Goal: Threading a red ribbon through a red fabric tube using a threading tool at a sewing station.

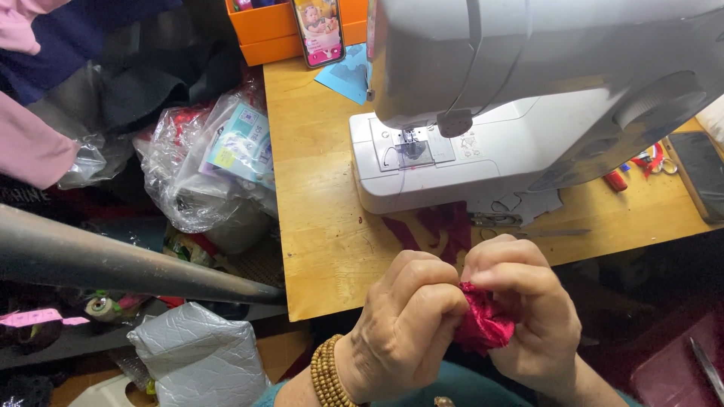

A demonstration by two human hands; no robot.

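The left hand [403, 320] and the right hand [524, 309] meet knuckle to knuckle just in front of the sewing machine [528, 98], both pinched shut on a small crumpled piece of red cloth [483, 324] that bunches between them; the left thumb and fingers grip its left edge, and the right fingers curl over its top. A band of wooden beads [326, 374] sits on the left wrist. The cloth is held in the air at the near edge of the wooden table [317, 226], below the machine's base. Between the hands and the machine, more red scraps [434, 226] lie flat on the table, with scissors [520, 226] just to the right of them. Right of the machine's base lie a small red tool [616, 181] and a dark flat slab [701, 177]. Behind the machine to the left stand an orange box [271, 30], a phone [319, 30] leaning on it, and a blue paper piece [347, 75]. Left of the table, plastic bags [204, 166] are heaped, and a grey bar [113, 260] crosses in front of them.
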